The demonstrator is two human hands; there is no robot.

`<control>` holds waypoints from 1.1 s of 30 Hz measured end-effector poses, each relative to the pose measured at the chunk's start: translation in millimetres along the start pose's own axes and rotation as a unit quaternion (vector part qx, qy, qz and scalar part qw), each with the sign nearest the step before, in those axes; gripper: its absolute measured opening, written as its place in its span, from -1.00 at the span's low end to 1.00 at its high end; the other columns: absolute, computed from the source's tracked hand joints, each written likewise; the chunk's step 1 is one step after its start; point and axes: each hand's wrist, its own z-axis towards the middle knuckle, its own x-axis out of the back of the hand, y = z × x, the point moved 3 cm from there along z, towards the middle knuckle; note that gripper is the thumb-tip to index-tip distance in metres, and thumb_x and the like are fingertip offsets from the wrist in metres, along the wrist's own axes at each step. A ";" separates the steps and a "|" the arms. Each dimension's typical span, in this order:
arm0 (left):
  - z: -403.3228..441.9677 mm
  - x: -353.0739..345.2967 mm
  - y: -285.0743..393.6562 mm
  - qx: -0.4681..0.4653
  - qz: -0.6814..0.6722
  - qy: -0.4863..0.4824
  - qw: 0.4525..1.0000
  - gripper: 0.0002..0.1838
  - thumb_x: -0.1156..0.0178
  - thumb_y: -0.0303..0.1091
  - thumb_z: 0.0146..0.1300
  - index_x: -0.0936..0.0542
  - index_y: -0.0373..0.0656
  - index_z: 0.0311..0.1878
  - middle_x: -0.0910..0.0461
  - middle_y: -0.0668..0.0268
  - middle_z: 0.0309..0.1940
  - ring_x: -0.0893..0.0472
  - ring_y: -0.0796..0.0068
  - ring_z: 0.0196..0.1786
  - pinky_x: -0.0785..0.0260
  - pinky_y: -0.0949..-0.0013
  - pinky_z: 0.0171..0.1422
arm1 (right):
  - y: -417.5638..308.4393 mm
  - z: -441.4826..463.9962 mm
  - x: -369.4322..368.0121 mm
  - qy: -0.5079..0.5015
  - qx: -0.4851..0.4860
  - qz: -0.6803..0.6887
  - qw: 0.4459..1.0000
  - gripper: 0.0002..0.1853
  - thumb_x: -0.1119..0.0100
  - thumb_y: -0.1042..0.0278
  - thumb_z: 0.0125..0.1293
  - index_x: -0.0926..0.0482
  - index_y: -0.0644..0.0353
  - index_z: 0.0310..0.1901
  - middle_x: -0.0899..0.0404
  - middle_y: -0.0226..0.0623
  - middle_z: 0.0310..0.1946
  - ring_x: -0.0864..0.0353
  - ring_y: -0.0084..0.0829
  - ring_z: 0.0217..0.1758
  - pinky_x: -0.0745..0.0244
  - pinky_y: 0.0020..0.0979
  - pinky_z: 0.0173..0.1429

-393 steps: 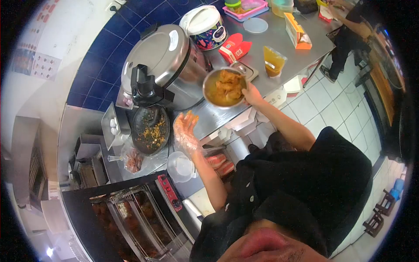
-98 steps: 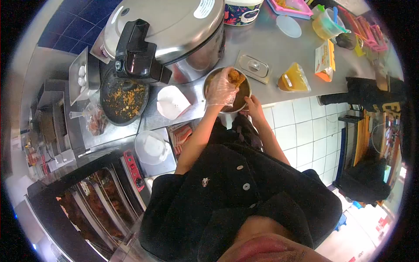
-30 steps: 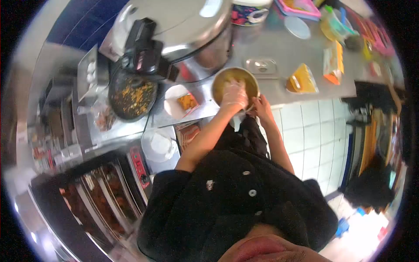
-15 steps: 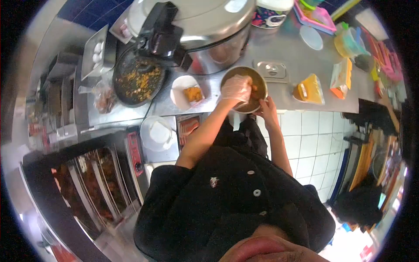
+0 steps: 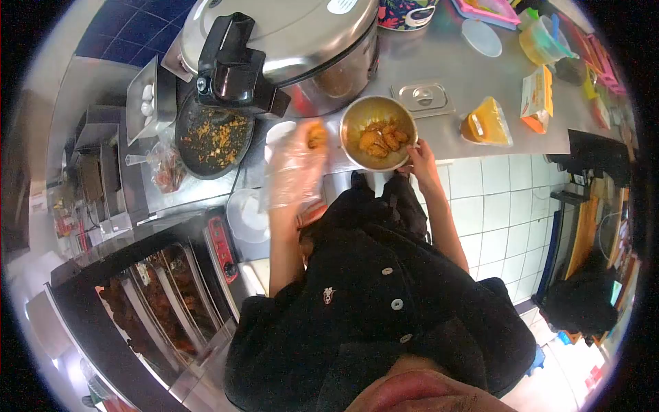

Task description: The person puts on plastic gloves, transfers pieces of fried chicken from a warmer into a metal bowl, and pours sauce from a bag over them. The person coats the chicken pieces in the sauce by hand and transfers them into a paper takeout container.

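Note:
My left hand [image 5: 296,168], in a clear plastic glove and somewhat blurred, is closed on a piece of orange-brown battered food [image 5: 316,136]. It is above a white paper box [image 5: 277,132], hiding most of it. My right hand [image 5: 419,159] grips the near right rim of a steel bowl [image 5: 349,118]. Several orange-brown food pieces [image 5: 383,139] lie in the bowl. Behind the bowl's right side rests a steel lid [image 5: 423,98] on the metal counter.
A large steel cooker [image 5: 302,41] stands behind the box. Left are a dark pan with crumbs [image 5: 214,137], an egg tray [image 5: 150,100] and a glass-fronted cabinet [image 5: 161,295]. Right are a yellow sauce bag [image 5: 488,123] and an orange-white box [image 5: 537,99].
My left hand has left the bowl and moved left over the paper box, carrying a food piece. My right hand remains at the bowl's rim. Earlier, the paper box appeared on the counter and received food.

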 end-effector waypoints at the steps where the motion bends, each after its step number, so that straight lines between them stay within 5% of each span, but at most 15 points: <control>1: -2.3 13.3 -8.9 0.015 0.047 0.025 0.998 -0.52 -0.38 -0.30 0.25 -0.59 -0.12 0.24 -0.71 -0.02 -0.06 -0.71 -0.02 0.02 -0.53 0.07 0.17 | -2.9 -3.0 -1.9 0.001 -0.002 0.002 1.000 -0.54 -0.06 0.29 0.59 -0.31 0.32 0.40 -0.56 -0.11 -0.07 -0.72 -0.37 -0.19 -0.77 -0.42 -0.28; 4: 1.1 22.4 -41.9 0.109 0.159 -0.051 0.980 -0.49 -0.40 -0.20 0.23 -0.60 -0.10 0.24 -0.71 -0.04 -0.02 -0.70 -0.05 0.06 -0.52 0.06 0.20 | -8.3 -4.9 1.7 0.003 0.001 0.004 1.000 -0.53 -0.06 0.31 0.59 -0.31 0.32 0.40 -0.56 -0.11 -0.08 -0.72 -0.38 -0.21 -0.77 -0.43 -0.28; 8: 3.1 16.6 -47.1 0.048 0.188 -0.051 0.980 -0.45 -0.41 -0.13 0.22 -0.59 -0.13 0.25 -0.70 -0.08 0.01 -0.68 -0.09 0.09 -0.51 0.03 0.21 | -4.2 -1.3 0.7 -0.010 -0.013 -0.011 1.000 -0.52 -0.06 0.31 0.57 -0.30 0.33 0.41 -0.58 -0.07 -0.02 -0.74 -0.34 -0.17 -0.78 -0.39 -0.26; 11: 5.1 -1.0 2.3 0.051 0.130 -0.004 0.990 -0.41 -0.42 -0.15 0.22 -0.56 -0.21 0.26 -0.69 -0.11 0.03 -0.68 -0.09 0.11 -0.51 0.04 0.23 | -6.6 -6.6 0.3 -0.004 -0.025 0.000 1.000 -0.50 -0.08 0.30 0.57 -0.29 0.33 0.42 -0.59 0.00 0.07 -0.75 -0.28 -0.10 -0.79 -0.36 -0.22; 12: 8.1 -35.9 -2.7 0.029 -0.064 -0.034 0.997 -0.37 -0.42 -0.14 0.21 -0.54 -0.24 0.28 -0.68 -0.12 0.04 -0.67 -0.08 0.13 -0.51 0.05 0.25 | -4.8 -7.0 -1.1 -0.003 -0.019 0.010 1.000 -0.50 -0.08 0.29 0.57 -0.29 0.33 0.42 -0.59 0.00 0.08 -0.75 -0.27 -0.10 -0.78 -0.36 -0.21; 14: 22.9 -78.0 19.3 -0.007 -0.096 -0.135 0.986 -0.37 -0.39 -0.15 0.24 -0.50 -0.25 0.32 -0.66 -0.13 0.07 -0.66 -0.06 0.17 -0.51 0.06 0.27 | 1.4 -4.8 0.4 -0.006 -0.006 0.022 1.000 -0.49 -0.07 0.30 0.57 -0.28 0.33 0.42 -0.59 -0.02 0.09 -0.75 -0.28 -0.14 -0.77 -0.35 -0.22; 15: 33.7 -92.3 35.8 -0.022 0.068 -0.203 0.977 -0.40 -0.35 -0.19 0.28 -0.48 -0.24 0.33 -0.65 -0.12 0.09 -0.65 -0.04 0.19 -0.52 0.07 0.28 | -1.4 -6.6 -0.2 -0.006 -0.003 0.022 1.000 -0.49 -0.07 0.30 0.57 -0.28 0.33 0.42 -0.59 -0.02 0.09 -0.75 -0.28 -0.14 -0.77 -0.35 -0.22; 17: 44.4 -164.2 11.3 -0.051 0.196 -0.171 0.964 -0.55 -0.33 -0.31 0.22 -0.56 -0.15 0.18 -0.68 -0.02 0.01 -0.71 -0.01 0.06 -0.58 0.00 0.15 | -11.0 -12.7 -2.3 0.001 -0.006 0.009 1.000 -0.50 -0.07 0.30 0.57 -0.29 0.34 0.42 -0.59 -0.01 0.07 -0.75 -0.28 -0.15 -0.76 -0.34 -0.24; 20: 50.9 -211.8 -13.2 -0.128 0.270 -0.187 0.936 -0.64 -0.25 -0.37 0.26 -0.57 -0.14 0.13 -0.68 0.02 -0.03 -0.72 0.03 0.06 -0.61 0.02 0.14 | -3.5 -10.0 -2.4 0.011 0.004 0.022 1.000 -0.50 -0.07 0.31 0.56 -0.30 0.35 0.41 -0.59 0.01 0.06 -0.75 -0.26 -0.16 -0.76 -0.32 -0.25; 33: 54.3 -219.9 -41.4 -0.233 0.286 -0.132 0.920 -0.86 -0.19 -0.48 0.28 -0.70 -0.23 -0.17 -0.70 0.00 -0.16 -0.78 0.10 -0.14 -0.68 0.13 -0.08 | 5.0 3.0 -5.3 0.044 0.034 0.018 0.998 -0.55 -0.10 0.35 0.54 -0.34 0.35 0.36 -0.64 -0.02 -0.07 -0.77 -0.21 -0.17 -0.79 -0.27 -0.33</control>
